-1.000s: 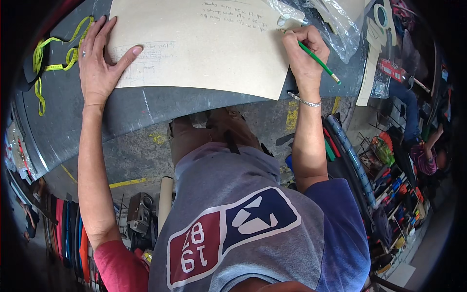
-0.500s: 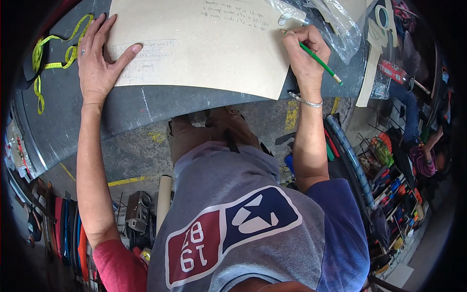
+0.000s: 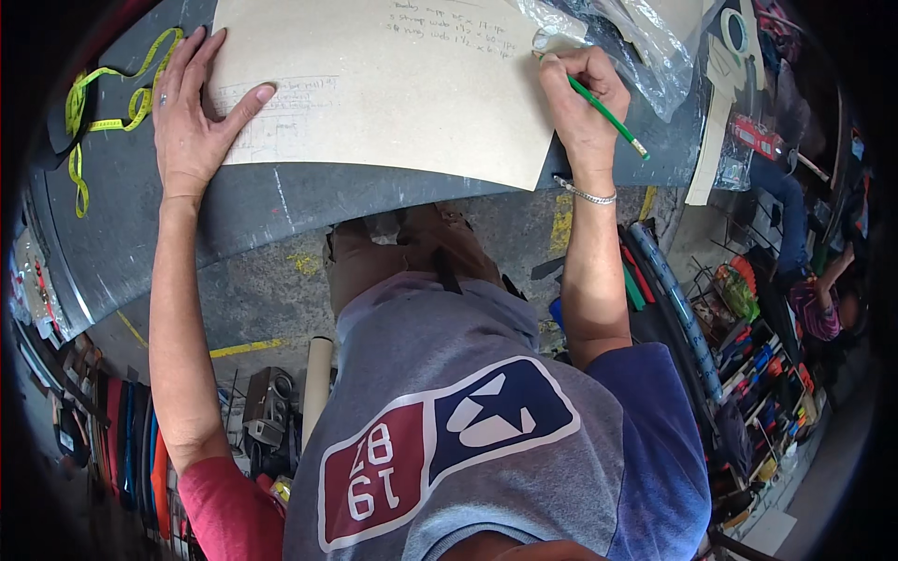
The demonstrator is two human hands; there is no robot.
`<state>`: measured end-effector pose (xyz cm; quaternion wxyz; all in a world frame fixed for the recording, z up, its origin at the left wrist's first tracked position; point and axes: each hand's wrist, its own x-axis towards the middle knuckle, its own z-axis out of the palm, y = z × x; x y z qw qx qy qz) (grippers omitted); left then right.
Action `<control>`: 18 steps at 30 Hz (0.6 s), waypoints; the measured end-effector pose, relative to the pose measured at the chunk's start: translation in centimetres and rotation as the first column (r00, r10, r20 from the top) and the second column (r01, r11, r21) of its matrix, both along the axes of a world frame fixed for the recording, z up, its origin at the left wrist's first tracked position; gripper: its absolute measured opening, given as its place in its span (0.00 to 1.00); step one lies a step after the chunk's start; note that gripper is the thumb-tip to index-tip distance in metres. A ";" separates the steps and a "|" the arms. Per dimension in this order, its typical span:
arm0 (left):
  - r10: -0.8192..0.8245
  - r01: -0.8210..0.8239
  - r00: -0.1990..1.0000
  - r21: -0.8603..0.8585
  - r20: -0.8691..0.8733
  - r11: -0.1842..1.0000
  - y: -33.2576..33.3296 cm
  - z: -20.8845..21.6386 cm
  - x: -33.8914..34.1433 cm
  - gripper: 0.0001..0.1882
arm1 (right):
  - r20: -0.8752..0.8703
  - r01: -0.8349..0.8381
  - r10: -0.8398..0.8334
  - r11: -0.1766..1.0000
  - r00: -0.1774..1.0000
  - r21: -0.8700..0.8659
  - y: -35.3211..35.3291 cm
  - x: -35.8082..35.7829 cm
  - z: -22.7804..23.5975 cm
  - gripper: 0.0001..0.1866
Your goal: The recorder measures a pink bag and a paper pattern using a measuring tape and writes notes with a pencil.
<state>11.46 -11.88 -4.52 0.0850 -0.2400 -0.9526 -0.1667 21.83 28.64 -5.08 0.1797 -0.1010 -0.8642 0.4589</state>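
Note:
A large sheet of tan paper [image 3: 402, 112] lies on the dark worktable [image 3: 309, 192], with handwriting near its top right and fainter pencil lines at its left. My left hand [image 3: 196, 117] rests spread on the sheet's left edge, thumb pointing inward. In my right hand [image 3: 589, 107] is a green pencil [image 3: 603, 114], its eraser end slanting down to the right. The pencil's tip is at the right end of the lowest written line. To the left of my left hand, a yellow tape measure [image 3: 112, 123] lies in loose loops.
Clear plastic wrapping [image 3: 655, 51] lies beyond my right hand. A roll of tape [image 3: 733, 32] and paper strips [image 3: 716, 140] sit at the table's right end. Rolled material [image 3: 678, 299] leans to my right below the table. Another person [image 3: 823, 299] is at the far right.
My right hand has shifted slightly left, and the pencil with it. The left hand stays flat on the paper.

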 end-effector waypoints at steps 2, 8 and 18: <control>0.002 -0.002 1.000 -0.003 -0.007 1.000 0.0 -0.1 -0.2 0.43 | 0.030 -0.056 0.054 0.997 0.998 0.055 0.2 0.1 -0.1 0.08; 0.012 -0.012 1.000 -0.037 -0.017 0.999 0.0 1.5 -0.8 0.44 | 0.074 -0.028 0.033 0.997 0.997 -0.073 0.4 -0.1 1.3 0.08; 0.080 -0.079 0.991 -0.017 0.108 0.997 1.0 2.3 0.9 0.46 | -0.078 -0.037 0.011 0.941 0.997 -0.337 0.7 0.5 0.7 0.08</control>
